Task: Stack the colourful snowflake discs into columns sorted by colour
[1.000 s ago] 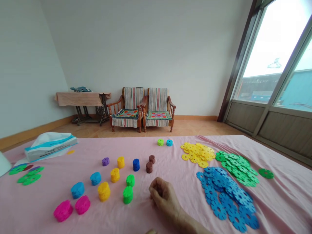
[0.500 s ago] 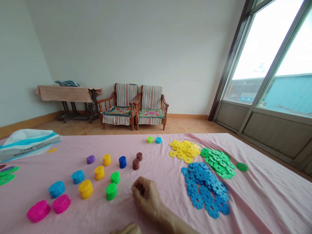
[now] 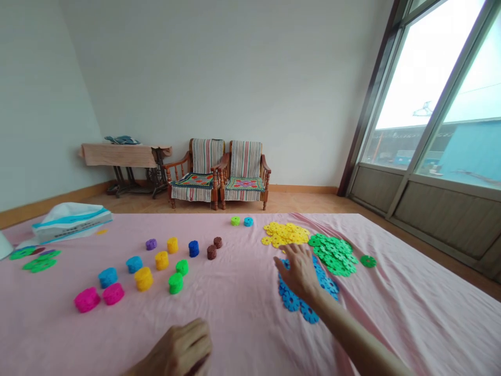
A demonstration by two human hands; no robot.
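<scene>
My right hand (image 3: 299,269) reaches over the pile of blue notched discs (image 3: 291,301), fingers stretched out and apart, covering part of it. Just beyond its fingertips lies a heap of yellow discs (image 3: 287,233). To its right is a heap of green discs (image 3: 334,255), with one single green disc (image 3: 368,261) apart from it. Near the front edge of the view, my left hand (image 3: 186,342) is closed low over the cloth, its fingers curled under; whatever they may hold is hidden. A bright green stack (image 3: 176,283) is the closest stack beyond it.
Several short disc stacks stand on the pink cloth (image 3: 235,313) at left, among them pink (image 3: 87,300), yellow (image 3: 143,279) and brown (image 3: 212,252). A lime stack (image 3: 235,221) and a light blue stack (image 3: 248,222) are farther back. A white-and-blue plastic bag (image 3: 74,223) lies far left.
My right hand has moved from the cloth beside the green stacks rightward to the blue pile, its fingers opening. My left hand has come further into view. The view has shifted slightly.
</scene>
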